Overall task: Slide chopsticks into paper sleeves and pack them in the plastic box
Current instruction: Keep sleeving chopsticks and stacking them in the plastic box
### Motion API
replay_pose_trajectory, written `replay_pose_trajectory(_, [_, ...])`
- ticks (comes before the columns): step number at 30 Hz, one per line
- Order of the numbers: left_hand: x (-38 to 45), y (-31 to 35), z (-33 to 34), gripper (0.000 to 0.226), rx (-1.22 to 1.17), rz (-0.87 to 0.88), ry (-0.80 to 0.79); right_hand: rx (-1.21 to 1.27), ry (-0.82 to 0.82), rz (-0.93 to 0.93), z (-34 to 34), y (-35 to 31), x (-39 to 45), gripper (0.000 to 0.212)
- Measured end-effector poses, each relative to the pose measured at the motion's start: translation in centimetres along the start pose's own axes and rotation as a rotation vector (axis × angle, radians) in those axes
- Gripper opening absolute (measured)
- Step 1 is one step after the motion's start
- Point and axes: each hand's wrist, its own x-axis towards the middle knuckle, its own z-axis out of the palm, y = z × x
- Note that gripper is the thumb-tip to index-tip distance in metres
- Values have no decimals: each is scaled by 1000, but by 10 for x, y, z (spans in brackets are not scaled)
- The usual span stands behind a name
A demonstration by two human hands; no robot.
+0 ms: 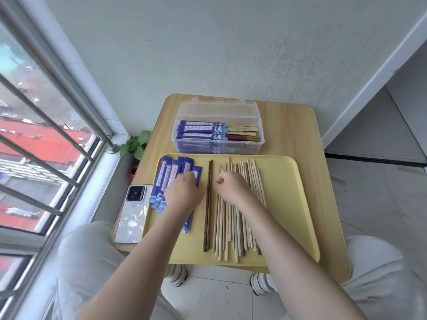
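Observation:
A yellow tray holds a fan of blue paper sleeves on its left and a spread of pale and brown chopsticks on its right. A dark brown pair lies apart between them. My left hand rests palm down on the sleeves, fingers curled onto one; whether it grips is unclear. My right hand lies on the loose chopsticks with fingers curled under, and its grip is hidden. Behind the tray, the clear plastic box stands open with several sleeved chopsticks inside.
A small wooden table carries everything. A white phone lies at its left edge beside the tray. A potted plant sits by the window bars on the left. My knees flank the table's near edge.

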Motion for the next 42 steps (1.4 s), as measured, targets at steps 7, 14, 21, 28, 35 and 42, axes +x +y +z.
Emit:
replay_pose_trajectory(7, [-13,-4,8,12,-27,10,66,68,82,-22,19,8,-23,20])
replay_pose_trajectory(14, [-10,-8,-4,10,-110,-56,156,244,136,-65,5,7,-42,18])
replay_pose_trajectory(21, [-11,-19,-2,23,-247,-80,253,334,144,-60,5,6,-52,16])
replay_pose_trajectory(28, [-23,-7,-16,14,-1224,-386,57,370,6,-113,4,-2,-63,37])
replay_pose_trajectory(35, [-30,-6,-17,11,-1510,-523,55,332,175,-121,2,11,-62,25])
replay_pose_trajectory(42, [-36,2,-16,16,-1636,-569,16,491,218,-162,-2,16,-66,32])
